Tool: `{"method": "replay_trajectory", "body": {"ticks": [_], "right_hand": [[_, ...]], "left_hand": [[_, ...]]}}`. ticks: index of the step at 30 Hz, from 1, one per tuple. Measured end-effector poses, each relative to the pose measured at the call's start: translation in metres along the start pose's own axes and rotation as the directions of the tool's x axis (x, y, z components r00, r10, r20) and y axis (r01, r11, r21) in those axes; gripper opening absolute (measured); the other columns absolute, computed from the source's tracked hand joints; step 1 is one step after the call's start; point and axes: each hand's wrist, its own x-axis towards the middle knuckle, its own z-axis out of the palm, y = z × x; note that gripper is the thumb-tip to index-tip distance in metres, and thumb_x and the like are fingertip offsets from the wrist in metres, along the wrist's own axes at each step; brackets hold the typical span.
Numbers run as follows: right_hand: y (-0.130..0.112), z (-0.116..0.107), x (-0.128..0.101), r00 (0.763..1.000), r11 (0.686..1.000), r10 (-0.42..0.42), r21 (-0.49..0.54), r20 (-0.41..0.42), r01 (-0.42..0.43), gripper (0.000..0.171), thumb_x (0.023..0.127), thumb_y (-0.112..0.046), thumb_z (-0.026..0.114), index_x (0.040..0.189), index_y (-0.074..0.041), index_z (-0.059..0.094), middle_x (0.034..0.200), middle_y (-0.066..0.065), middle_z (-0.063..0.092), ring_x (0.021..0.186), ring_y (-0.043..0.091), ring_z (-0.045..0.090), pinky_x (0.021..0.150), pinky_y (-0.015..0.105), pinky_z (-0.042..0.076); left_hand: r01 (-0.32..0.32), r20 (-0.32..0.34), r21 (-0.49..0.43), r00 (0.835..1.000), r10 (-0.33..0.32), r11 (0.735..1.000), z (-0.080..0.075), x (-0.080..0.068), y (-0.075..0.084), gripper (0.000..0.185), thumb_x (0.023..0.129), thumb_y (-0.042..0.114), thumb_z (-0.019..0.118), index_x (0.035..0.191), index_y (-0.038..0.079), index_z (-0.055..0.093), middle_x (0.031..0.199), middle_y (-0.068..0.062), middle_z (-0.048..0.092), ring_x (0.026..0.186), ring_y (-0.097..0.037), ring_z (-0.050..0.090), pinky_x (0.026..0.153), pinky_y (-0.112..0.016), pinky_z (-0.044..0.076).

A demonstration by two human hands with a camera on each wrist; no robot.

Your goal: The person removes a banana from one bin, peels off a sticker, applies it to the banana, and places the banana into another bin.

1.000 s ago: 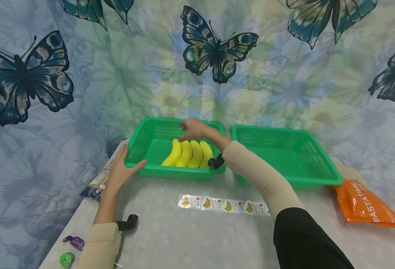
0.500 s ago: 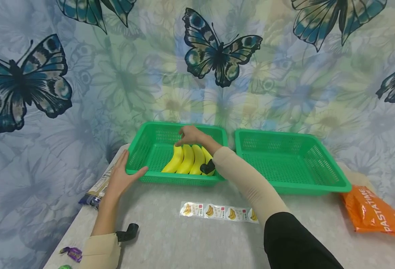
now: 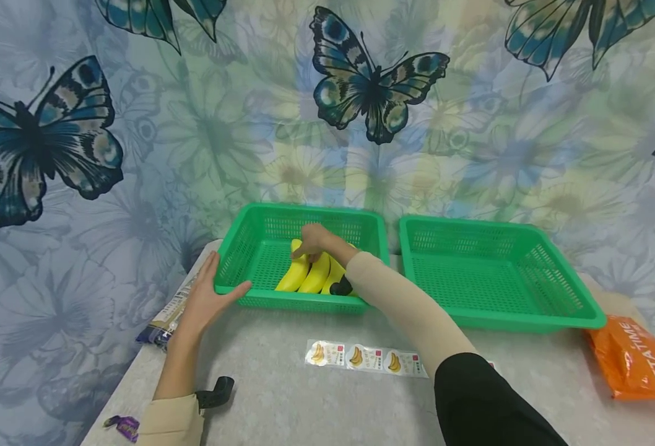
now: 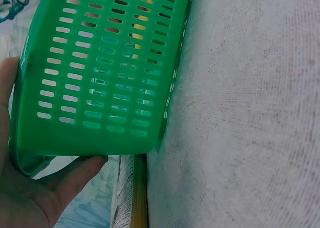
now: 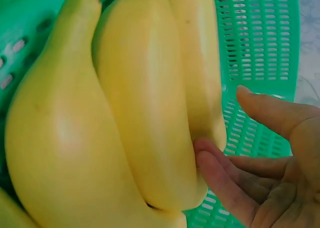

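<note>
Two green slotted baskets side by side on a pale grey table [image 3: 305, 402]: the left basket [image 3: 249, 248] holding one bunch of bananas [image 3: 311, 275], the right basket [image 3: 550, 272] a little apart across a narrow gap. Three bananas plainly countable in the head view, a fourth possibly behind the forearm, not clear enough to say. One strip of banana stickers [image 3: 366, 358] flat on the table in front of the left basket, three printed bananas visible before the sleeve covers the rest. One orange packet [image 3: 639, 365] at the right table edge, one purple wrapped sweet [image 3: 124, 426] near the front left corner, one printed package [image 3: 166, 319] off the basket's left side. Long axis of the bunch running front to back and slanting somewhat leftward toward the front, far ends gathered under the right hand [image 3: 313, 241], near ends by the front wall. Right hand laid on the far end of the bunch, fingertips [image 5: 210, 160] touching the fruit, fingers only loosely bent, thumb clear and not clasping. Left hand [image 3: 207, 300] gripping the front left corner of the left basket, thumb over the rim, fingers against the outer wall. Open mesh floor to the left of the bunch; left basket close to the table's left edge.
</note>
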Motion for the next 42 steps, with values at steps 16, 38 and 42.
{"method": "replay_trajectory", "body": {"ticks": [16,38,42], "right_hand": [[-0.013,0.013,0.007,0.993,0.994,0.105,0.012,0.057,-0.106,0.044,0.085,-0.046,0.073,0.102,-0.009,0.058,0.088,0.005,0.062,0.072,0.015,0.069,0.065,0.022,0.059],[-0.006,0.000,0.003,0.976,0.957,0.215,0.211,-0.047,-0.201,0.041,0.076,-0.039,0.083,0.086,-0.008,0.059,0.067,0.004,0.063,0.066,0.018,0.071,0.063,0.026,0.060],[-0.007,-0.007,-0.004,0.974,0.957,0.215,0.214,-0.068,-0.196,0.039,0.077,-0.039,0.082,0.085,-0.007,0.062,0.064,0.002,0.063,0.066,0.018,0.072,0.067,0.027,0.061]], "left_hand": [[0.009,0.003,-0.004,1.000,-0.009,1.000,0.004,0.002,-0.003,0.107,0.086,0.058,0.063,0.158,0.015,-0.003,0.166,-0.009,-0.007,0.148,-0.049,0.004,0.111,-0.075,0.014],[0.015,0.003,-0.012,1.000,-0.015,1.000,0.002,0.008,0.000,0.108,0.085,0.062,0.063,0.158,0.017,-0.003,0.166,-0.008,-0.006,0.149,-0.048,0.005,0.110,-0.075,0.015],[0.025,0.006,-0.016,1.000,-0.025,1.000,0.002,0.005,-0.004,0.108,0.085,0.061,0.063,0.158,0.018,-0.004,0.166,-0.007,-0.007,0.149,-0.048,0.004,0.111,-0.075,0.014]]}}
